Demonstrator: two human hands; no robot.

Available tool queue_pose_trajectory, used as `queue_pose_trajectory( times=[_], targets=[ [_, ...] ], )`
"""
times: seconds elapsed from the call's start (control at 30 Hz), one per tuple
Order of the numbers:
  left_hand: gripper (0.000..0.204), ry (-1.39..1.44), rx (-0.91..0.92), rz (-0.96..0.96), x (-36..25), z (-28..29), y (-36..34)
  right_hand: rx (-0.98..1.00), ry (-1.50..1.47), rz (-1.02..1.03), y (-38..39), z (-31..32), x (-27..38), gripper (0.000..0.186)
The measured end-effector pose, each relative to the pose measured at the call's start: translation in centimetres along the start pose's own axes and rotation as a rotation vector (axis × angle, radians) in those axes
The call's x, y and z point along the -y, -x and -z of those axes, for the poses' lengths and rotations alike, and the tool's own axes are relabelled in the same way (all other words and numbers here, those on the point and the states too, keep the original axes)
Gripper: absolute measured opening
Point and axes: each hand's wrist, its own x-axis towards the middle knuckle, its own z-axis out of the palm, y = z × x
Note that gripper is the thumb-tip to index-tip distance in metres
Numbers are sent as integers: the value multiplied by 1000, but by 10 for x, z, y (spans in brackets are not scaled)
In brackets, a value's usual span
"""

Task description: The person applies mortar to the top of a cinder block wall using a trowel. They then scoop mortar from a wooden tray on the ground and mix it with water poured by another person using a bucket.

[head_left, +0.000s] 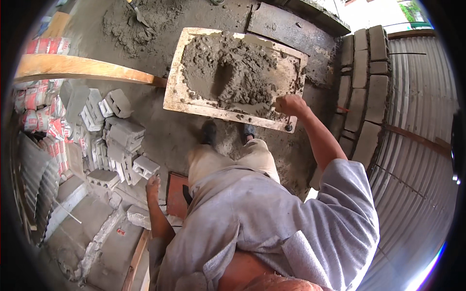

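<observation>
My right hand (292,105) is closed at the near right side of a shallow wooden mortar tray (175,89). What it grips is hidden by the fingers and the wet mortar. Grey mortar (242,68) lies heaped in the tray, with a dark hollow scooped near its middle. Low at my left side, my left hand (153,186) has its fingers closed at the lower corner of a small, pale hollow concrete block (145,166). This block appears in front of the stacked blocks.
Several concrete blocks (127,133) are piled left, beside red-and-white bags (36,119). A wooden beam (82,67) reaches toward the tray. At right stand a block wall (359,72) and corrugated metal sheeting (412,194). A trowel (139,14) sits in mortar far left.
</observation>
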Motion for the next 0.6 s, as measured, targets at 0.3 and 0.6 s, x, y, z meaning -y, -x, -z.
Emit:
queue_pose_trajectory(
  times=[0.3,0.6],
  targets=[
    [60,80,137,284,49,-75,115,254,-565,-166,45,12,-28,42],
    [57,152,209,314,60,-40,97,290,-466,-28,19,-22,99,37]
  ],
)
